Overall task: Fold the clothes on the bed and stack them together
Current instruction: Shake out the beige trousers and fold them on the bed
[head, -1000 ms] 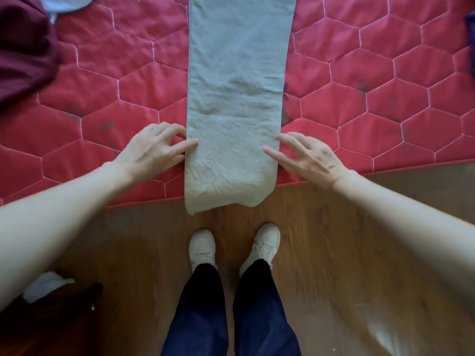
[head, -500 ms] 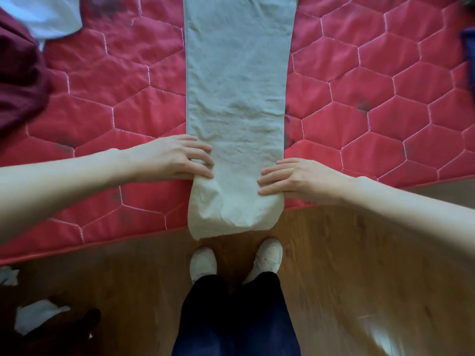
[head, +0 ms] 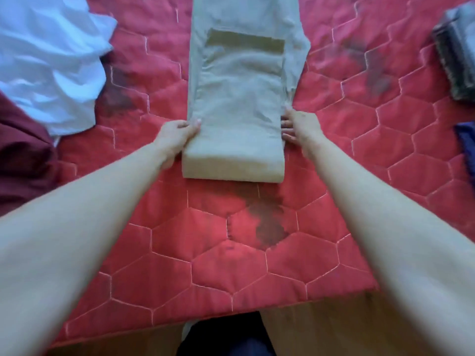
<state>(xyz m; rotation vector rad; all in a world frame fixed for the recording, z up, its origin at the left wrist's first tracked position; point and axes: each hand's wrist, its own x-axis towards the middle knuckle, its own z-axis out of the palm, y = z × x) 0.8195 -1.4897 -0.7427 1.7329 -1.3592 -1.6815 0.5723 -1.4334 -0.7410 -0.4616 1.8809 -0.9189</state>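
we've got the long beige cotton trousers (head: 239, 98) lying straight up the middle of the red quilted bed (head: 257, 265), their near end doubled over into a thick fold. our left hand (head: 177, 136) grips the fold's left edge, thumb on top and fingers tucked beneath; our right hand (head: 298, 127) is against the right edge with fingers curled at the cloth — whether they actually pinch it, we cannot tell. so one fold is in, and the far length looks to need more. plenty remains: a crumpled white garment (head: 48, 60) and a dark maroon garment (head: 23, 155) lie loose at left, a blue cloth (head: 466, 140) peeks in at right — nothing stacked that we can see.
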